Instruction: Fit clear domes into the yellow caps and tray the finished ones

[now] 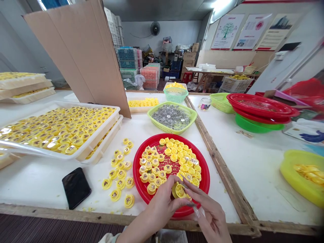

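Note:
My left hand [163, 199] grips a small round yellow plastic piece [180, 191] like a tiny cup, its hollow side facing up, above the near part of a red round tray [172, 213]. Close against it from the right, my right hand [210, 211] has its fingers drawn together; thin grey shapes show at the fingertips, and I cannot tell if they are a tool or nails. On the tray's left side lie yellow pieces with printed tops [152, 177]. Open-topped yellow pieces [186, 167] crowd its right side.
Loose printed pieces [120, 184] and a black phone [76, 187] lie left of the tray. Behind it sits a green basket [152, 118] of clear parts. A white tray [78, 155] of pieces, a cardboard sheet [83, 50] and a wooden strip [220, 162] flank the work area.

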Available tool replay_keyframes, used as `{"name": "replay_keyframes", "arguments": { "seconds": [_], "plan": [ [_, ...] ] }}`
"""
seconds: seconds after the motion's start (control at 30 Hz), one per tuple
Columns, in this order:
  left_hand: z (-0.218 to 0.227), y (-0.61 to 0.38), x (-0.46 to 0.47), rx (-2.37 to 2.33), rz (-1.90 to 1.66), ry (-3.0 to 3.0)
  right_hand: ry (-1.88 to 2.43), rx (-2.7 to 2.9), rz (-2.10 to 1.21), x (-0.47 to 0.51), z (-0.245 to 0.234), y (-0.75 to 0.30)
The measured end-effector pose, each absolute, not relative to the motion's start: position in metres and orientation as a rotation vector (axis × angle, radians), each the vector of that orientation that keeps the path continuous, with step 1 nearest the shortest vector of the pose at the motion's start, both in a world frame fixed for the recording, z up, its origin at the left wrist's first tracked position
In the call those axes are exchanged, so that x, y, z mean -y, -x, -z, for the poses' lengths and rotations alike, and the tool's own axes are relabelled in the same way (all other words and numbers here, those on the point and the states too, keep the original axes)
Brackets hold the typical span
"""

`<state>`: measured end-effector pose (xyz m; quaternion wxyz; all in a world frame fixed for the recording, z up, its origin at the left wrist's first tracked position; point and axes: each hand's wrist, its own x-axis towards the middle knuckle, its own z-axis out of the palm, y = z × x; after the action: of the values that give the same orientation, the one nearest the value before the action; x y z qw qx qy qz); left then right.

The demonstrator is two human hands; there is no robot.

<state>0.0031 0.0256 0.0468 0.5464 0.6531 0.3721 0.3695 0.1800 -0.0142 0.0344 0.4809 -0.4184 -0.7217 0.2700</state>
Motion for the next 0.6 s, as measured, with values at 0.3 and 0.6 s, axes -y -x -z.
{"name": "replay_keyframes", "arguments": {
  "seconds": [0.3, 0.6],
  "plan": [
    [-0.031, -0.007, -0.023, -0.983, -0.877, -1.657, 1.262, 1.548, -0.406, 0.011, -0.043, -0.154],
    [-0.029, -0.013, -0.02, -1.076, -0.955, -1.67, 1.339, 1.451, -0.508, 0.02, -0.041, -0.147]
  ]
}}
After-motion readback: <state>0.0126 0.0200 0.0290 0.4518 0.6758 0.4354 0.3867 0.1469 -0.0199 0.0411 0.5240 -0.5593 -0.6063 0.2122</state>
